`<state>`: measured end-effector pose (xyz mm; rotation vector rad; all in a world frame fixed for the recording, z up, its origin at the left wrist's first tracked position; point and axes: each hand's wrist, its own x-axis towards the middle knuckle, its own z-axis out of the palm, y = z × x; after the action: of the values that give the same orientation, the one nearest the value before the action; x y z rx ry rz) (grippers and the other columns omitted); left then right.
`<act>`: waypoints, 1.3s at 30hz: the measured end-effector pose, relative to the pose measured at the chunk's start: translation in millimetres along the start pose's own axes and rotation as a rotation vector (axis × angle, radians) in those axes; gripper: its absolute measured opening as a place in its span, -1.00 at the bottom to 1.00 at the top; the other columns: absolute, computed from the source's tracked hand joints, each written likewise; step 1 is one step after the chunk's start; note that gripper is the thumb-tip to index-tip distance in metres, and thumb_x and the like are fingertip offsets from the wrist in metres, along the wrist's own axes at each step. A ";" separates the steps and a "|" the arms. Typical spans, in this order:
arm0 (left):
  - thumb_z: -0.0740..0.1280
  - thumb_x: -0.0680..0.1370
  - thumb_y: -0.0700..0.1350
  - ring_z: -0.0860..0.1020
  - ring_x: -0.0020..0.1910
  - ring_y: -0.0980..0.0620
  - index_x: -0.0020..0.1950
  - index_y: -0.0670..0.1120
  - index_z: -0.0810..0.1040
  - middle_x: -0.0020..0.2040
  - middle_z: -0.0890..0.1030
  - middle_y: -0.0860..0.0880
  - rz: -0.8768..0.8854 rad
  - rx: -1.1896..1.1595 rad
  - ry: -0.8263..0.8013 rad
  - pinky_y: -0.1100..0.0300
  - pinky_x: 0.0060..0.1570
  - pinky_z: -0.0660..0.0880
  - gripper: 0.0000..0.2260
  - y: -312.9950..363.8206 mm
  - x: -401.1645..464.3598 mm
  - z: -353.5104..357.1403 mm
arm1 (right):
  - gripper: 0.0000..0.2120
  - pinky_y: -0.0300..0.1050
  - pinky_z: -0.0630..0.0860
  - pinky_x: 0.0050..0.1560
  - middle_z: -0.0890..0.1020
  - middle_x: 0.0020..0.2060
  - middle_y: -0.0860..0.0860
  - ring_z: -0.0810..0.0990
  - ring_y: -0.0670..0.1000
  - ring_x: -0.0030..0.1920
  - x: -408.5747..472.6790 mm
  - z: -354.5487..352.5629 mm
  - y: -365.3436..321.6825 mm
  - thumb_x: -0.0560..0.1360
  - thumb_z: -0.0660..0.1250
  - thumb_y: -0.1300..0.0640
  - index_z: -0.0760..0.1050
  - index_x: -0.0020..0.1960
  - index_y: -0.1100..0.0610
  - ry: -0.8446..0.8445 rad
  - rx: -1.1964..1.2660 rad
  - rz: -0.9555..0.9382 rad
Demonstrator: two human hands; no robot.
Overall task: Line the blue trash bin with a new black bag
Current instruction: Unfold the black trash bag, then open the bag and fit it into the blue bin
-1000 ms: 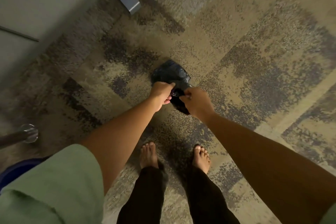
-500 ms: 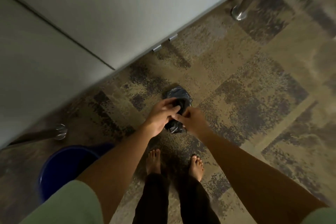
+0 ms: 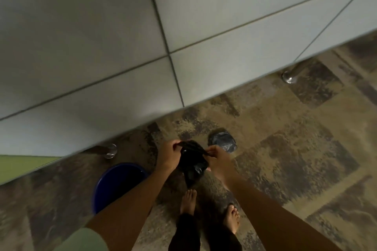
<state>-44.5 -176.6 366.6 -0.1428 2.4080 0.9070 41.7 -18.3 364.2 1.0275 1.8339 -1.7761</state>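
Observation:
A crumpled black bag [image 3: 192,162] hangs between my two hands above the carpet. My left hand [image 3: 168,156] pinches its top edge on the left, and my right hand [image 3: 218,157] pinches the edge on the right. The blue trash bin [image 3: 106,186] stands on the floor to the lower left, partly hidden behind my left forearm, its inside dark. A second dark, shiny bag [image 3: 223,141] lies bunched on the carpet just beyond my right hand.
A grey table top [image 3: 122,47] with seams fills the upper part of the view. Two chrome legs [image 3: 111,151] [image 3: 289,76] meet the patterned carpet. My bare feet [image 3: 188,199] stand below the bag.
The view has tilted up, so the table fills more of the frame. I have lifted one black bag off the floor and my hands have drawn apart along its edge; the other bag stays down.

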 end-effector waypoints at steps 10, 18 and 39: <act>0.23 0.63 -0.29 0.60 -0.06 -0.01 0.17 -0.11 0.54 0.01 0.64 -0.06 0.033 0.249 0.170 0.01 0.02 0.61 -0.82 -58.3 -58.7 -106.8 | -0.72 -0.11 0.52 -0.11 0.57 -0.16 -0.12 0.58 0.00 -0.10 -12.8 57.5 -57.4 0.55 0.22 0.31 0.48 -0.03 -0.09 -0.092 -0.613 -0.329; 0.25 0.62 -0.26 0.62 -0.08 -0.09 0.11 -0.20 0.65 0.01 0.70 -0.18 -0.217 0.029 0.378 0.07 -0.05 0.51 -0.81 -124.1 -84.7 -150.5 | -0.83 -0.17 0.43 -0.17 0.62 -0.04 0.05 0.52 -0.01 -0.16 -1.9 101.1 -68.3 0.55 0.25 0.20 0.62 0.04 0.10 -0.141 -1.014 -0.556; 0.51 0.49 0.02 0.51 0.32 0.07 0.45 0.14 0.29 0.33 0.51 0.11 -0.057 -0.411 -0.004 0.16 0.33 0.45 -0.38 -218.8 -168.7 -141.8 | -0.83 -0.14 0.64 -0.40 0.57 0.04 0.17 0.61 0.18 -0.01 -72.8 274.1 -58.4 0.59 0.26 0.40 0.56 0.10 0.24 -0.349 0.097 0.321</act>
<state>93.3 -450.0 418.2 -0.3592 2.1723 1.3614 -10.6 -297.0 422.6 0.9160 1.3062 -1.7295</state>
